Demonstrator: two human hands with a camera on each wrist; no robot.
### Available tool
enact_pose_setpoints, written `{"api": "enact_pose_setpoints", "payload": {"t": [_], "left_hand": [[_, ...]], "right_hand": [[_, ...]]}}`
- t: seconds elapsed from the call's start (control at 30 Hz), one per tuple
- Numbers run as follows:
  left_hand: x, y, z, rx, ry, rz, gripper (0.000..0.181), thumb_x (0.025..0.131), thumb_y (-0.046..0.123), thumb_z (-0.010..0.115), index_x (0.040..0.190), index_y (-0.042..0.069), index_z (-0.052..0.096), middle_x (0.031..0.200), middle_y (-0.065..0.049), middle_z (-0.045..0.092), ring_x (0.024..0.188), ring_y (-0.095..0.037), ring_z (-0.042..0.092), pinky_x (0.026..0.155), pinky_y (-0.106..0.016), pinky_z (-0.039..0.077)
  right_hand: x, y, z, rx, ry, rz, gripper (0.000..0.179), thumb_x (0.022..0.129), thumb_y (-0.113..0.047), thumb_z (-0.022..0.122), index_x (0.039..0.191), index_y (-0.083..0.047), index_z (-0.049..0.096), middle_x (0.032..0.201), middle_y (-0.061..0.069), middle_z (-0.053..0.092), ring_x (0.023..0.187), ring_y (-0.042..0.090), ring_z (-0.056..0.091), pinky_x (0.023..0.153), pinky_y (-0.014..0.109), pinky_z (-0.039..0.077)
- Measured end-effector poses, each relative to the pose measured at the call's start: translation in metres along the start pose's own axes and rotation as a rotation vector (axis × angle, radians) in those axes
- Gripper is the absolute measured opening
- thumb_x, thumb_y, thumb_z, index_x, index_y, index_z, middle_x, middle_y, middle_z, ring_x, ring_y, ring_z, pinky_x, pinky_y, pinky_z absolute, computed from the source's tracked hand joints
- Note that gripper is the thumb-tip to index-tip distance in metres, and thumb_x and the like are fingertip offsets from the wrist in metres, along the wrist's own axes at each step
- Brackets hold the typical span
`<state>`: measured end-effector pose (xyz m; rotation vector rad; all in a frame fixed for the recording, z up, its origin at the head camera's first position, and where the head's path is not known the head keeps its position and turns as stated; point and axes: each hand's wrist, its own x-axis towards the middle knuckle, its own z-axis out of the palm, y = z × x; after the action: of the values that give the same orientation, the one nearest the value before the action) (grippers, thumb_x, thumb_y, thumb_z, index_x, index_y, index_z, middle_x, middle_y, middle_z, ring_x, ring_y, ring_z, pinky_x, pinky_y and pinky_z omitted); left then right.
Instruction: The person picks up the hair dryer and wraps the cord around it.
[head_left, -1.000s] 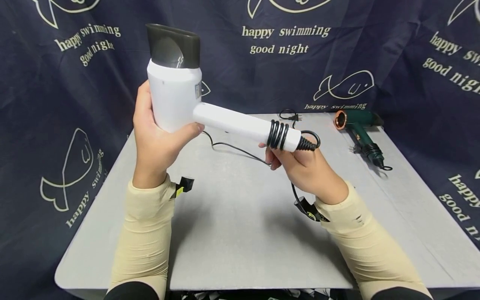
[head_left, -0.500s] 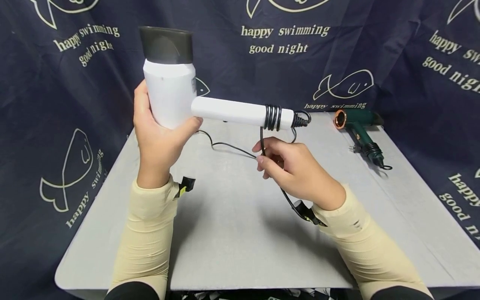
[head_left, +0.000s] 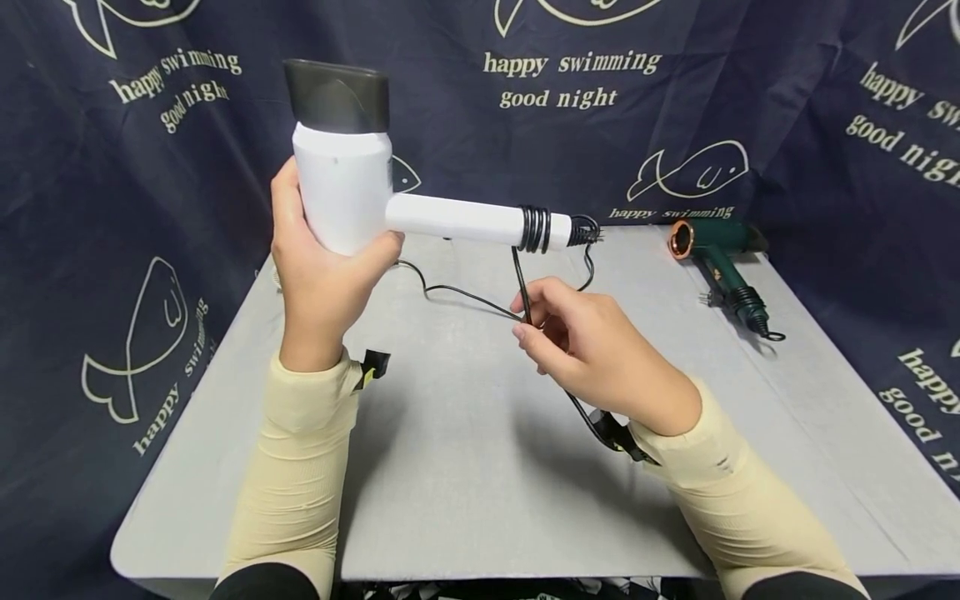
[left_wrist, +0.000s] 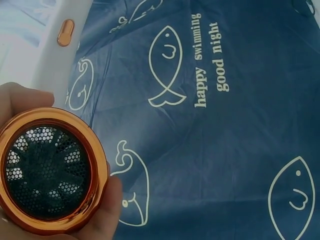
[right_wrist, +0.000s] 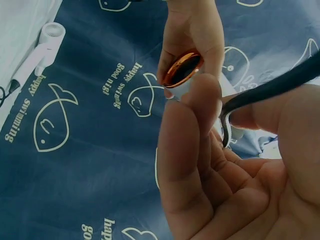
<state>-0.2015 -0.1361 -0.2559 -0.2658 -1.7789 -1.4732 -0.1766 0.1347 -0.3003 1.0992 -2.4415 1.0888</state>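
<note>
One left hand (head_left: 318, 275), curled round white hairdryer (head_left: 347, 185); right hand (head_left: 603, 352), pinching black cord (head_left: 521, 286)

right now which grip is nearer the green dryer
Right. The right grip pinches the cord, left of the green dryer; the left grip, around the white dryer, is farther left.

Head camera at near side, looking forward and down over table (head_left: 450, 483), left hand (head_left: 318, 267) and right hand (head_left: 603, 350) to far curtain (head_left: 450, 100). Left wrist camera close on ring (left_wrist: 98, 162) of dryer (head_left: 341, 187), facing curtain. Right wrist camera close, past fingers (right_wrist: 180, 155), facing left hand; wrist views share ring.
</note>
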Motion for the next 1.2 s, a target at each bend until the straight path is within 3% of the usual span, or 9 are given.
{"api": "enact_pose_setpoints", "payload": {"t": [0.27, 0.57, 0.83, 1.2], "left_hand": [[-0.002, 0.000, 0.001, 0.046, -0.050, 0.026, 0.080, 0.070, 0.001, 0.076, 0.144, 0.015, 0.051, 0.122, 0.000, 0.064, 0.097, -0.017, 0.061, 0.081, -0.030, 0.049], [-0.002, -0.003, 0.001, 0.137, -0.116, 0.101, 0.080, 0.068, 0.002, 0.078, 0.142, 0.016, 0.053, 0.113, -0.004, 0.067, 0.094, -0.015, 0.060, 0.078, -0.029, 0.047], [-0.002, 0.001, -0.001, 0.111, -0.188, 0.145, 0.082, 0.065, -0.001, 0.078, 0.142, 0.009, 0.053, 0.123, -0.004, 0.062, 0.098, -0.017, 0.059, 0.082, -0.029, 0.046], [-0.001, 0.002, -0.005, 0.043, -0.265, 0.221, 0.087, 0.060, -0.006, 0.077, 0.143, 0.004, 0.054, 0.121, -0.011, 0.067, 0.099, -0.019, 0.059, 0.083, -0.028, 0.046]], "right_hand": [[-0.003, -0.005, -0.009, -0.038, -0.001, 0.051, 0.012, 0.098, -0.009, 0.058, 0.108, -0.015, 0.061, 0.079, -0.012, 0.064, 0.055, 0.003, 0.056, 0.052, 0.022, 0.047], [-0.004, -0.004, -0.020, -0.040, 0.034, 0.059, 0.014, 0.104, -0.010, 0.053, 0.108, -0.016, 0.065, 0.081, -0.007, 0.068, 0.054, 0.003, 0.056, 0.051, 0.022, 0.049], [-0.004, -0.001, -0.028, -0.127, 0.098, 0.041, 0.013, 0.106, -0.015, 0.055, 0.105, -0.018, 0.067, 0.075, -0.013, 0.060, 0.049, 0.002, 0.050, 0.046, 0.019, 0.041], [-0.001, 0.008, -0.033, -0.259, 0.223, -0.055, 0.010, 0.097, -0.012, 0.072, 0.106, -0.011, 0.070, 0.082, -0.008, 0.069, 0.064, 0.004, 0.053, 0.061, 0.015, 0.040]]}}
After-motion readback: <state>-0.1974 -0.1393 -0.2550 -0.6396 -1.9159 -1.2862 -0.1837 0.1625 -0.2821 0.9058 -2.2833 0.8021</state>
